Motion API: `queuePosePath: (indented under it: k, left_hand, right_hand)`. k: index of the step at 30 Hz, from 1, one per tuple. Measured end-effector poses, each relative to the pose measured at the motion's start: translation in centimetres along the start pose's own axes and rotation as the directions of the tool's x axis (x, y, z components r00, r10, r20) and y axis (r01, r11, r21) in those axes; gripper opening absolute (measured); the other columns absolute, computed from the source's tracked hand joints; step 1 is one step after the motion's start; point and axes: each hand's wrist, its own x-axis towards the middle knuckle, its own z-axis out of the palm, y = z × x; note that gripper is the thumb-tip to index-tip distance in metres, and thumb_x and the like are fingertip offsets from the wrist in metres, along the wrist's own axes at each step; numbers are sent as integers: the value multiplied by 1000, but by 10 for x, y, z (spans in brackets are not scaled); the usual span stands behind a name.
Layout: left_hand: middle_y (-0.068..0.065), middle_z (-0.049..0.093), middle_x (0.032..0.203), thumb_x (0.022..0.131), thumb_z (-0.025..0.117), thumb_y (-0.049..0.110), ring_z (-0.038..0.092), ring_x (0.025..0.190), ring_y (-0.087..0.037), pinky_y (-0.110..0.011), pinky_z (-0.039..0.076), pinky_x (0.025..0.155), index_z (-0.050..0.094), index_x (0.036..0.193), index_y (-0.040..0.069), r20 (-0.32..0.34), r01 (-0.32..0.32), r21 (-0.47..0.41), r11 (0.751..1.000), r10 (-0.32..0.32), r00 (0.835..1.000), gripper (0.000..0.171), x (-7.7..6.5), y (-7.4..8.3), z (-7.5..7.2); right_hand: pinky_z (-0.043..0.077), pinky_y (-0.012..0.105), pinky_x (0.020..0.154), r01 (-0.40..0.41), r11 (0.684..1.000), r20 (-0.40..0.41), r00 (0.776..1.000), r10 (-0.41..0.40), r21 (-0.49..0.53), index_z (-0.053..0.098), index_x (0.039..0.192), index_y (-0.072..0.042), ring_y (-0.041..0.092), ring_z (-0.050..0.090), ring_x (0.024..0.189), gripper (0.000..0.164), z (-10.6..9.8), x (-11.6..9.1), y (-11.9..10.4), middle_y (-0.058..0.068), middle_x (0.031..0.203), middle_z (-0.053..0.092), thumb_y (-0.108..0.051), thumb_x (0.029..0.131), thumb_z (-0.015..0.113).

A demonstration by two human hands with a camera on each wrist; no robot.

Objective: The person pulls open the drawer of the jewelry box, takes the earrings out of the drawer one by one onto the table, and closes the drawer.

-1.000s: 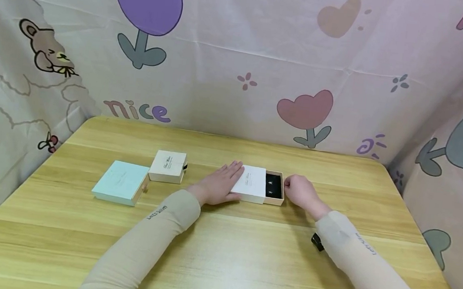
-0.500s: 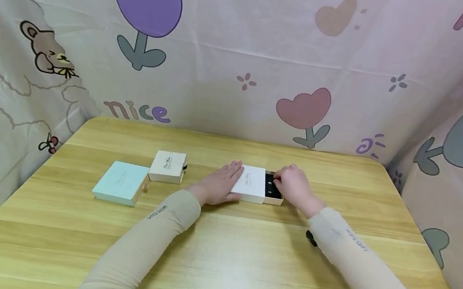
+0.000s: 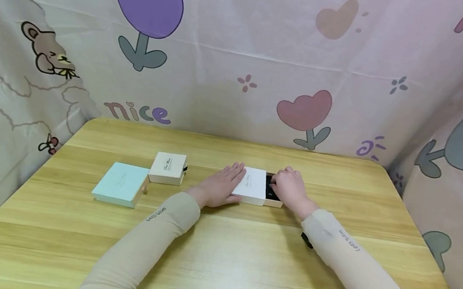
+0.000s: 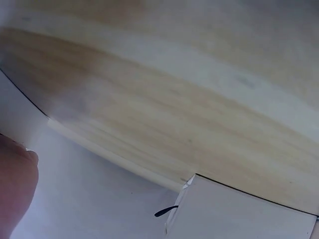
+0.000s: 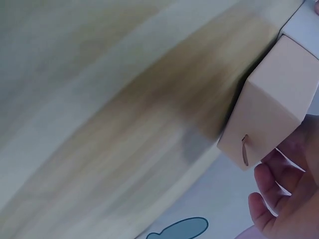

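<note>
Both arms (image 3: 149,239) reach forward over the surface (image 3: 223,266). The left hand (image 3: 221,184) lies flat, fingers straight, on the white box (image 3: 254,186). The right hand (image 3: 289,188) arches over the box's protruding drawer (image 3: 273,204), fingers curled at its black insert (image 3: 270,195); whether they pinch anything cannot be told.

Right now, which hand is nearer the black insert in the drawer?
Right. The right hand is at the black insert, over the open drawer; contact is hidden. The left hand lies on the white box cover, left of the insert and farther off.
</note>
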Motion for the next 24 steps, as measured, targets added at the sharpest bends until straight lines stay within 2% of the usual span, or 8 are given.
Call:
queuePosePath:
  k: [7, 11, 13, 16, 19, 24]
  left_hand:
    - [-16, 2, 158, 97, 36, 50, 0, 146, -27, -37, 7, 120, 5, 150, 2, -3, -25, 8, 1000, 25, 1000, 77, 0, 2, -1]
    - [-16, 3, 158, 98, 36, 49, 1, 146, -28, -38, 7, 120, 7, 150, 1, 4, -21, -2, 1000, 21, 1000, 77, -1, 4, -3]
    - [-16, 3, 158, 97, 37, 49, 1, 146, -28, -38, 8, 120, 8, 150, 0, 5, -16, -6, 1000, 16, 1000, 77, -1, 4, -4]
    - [-16, 4, 158, 97, 38, 48, 2, 146, -28, -38, 8, 120, 9, 150, 0, 10, -8, -4, 1000, 8, 1000, 76, -2, 5, -5]
    - [-15, 4, 158, 97, 38, 48, 2, 146, -28, -38, 8, 120, 9, 150, 1, 18, -8, -8, 1000, 8, 1000, 76, -3, 5, -6]
    - [-15, 4, 158, 97, 37, 49, 2, 146, -28, -38, 8, 120, 8, 150, 1, 31, -6, -13, 1000, 6, 999, 77, -2, 6, -7]
  right_hand:
    - [43, 36, 65, 2, 1000, 22, 1000, -3, 29, 73, 77, -8, 23, 55, 75, 7, -2, 5, 1, 6, 81, 72, -10, 80, 67]
    - [42, 36, 62, 15, 999, 79, 997, -19, 48, 65, 66, -8, 23, 50, 70, 17, -6, 9, 2, 5, 71, 67, -4, 82, 60]
    - [42, 36, 61, 19, 998, 113, 993, -26, 64, 64, 65, -8, 23, 49, 70, 19, -9, 11, 3, 3, 70, 66, -3, 83, 57]
    - [45, 39, 67, 4, 995, 171, 985, -22, 101, 67, 71, -8, 23, 50, 75, 18, -15, 12, 4, 3, 75, 67, -6, 86, 57]
    - [47, 43, 74, -32, 989, 196, 981, 3, 146, 70, 79, -7, 26, 54, 82, 14, -21, 11, 7, 5, 82, 70, -10, 88, 60]
    - [46, 49, 87, -84, 976, 139, 989, 56, 202, 70, 80, -5, 30, 59, 88, 12, -29, 10, 20, 8, 83, 70, -11, 87, 61]
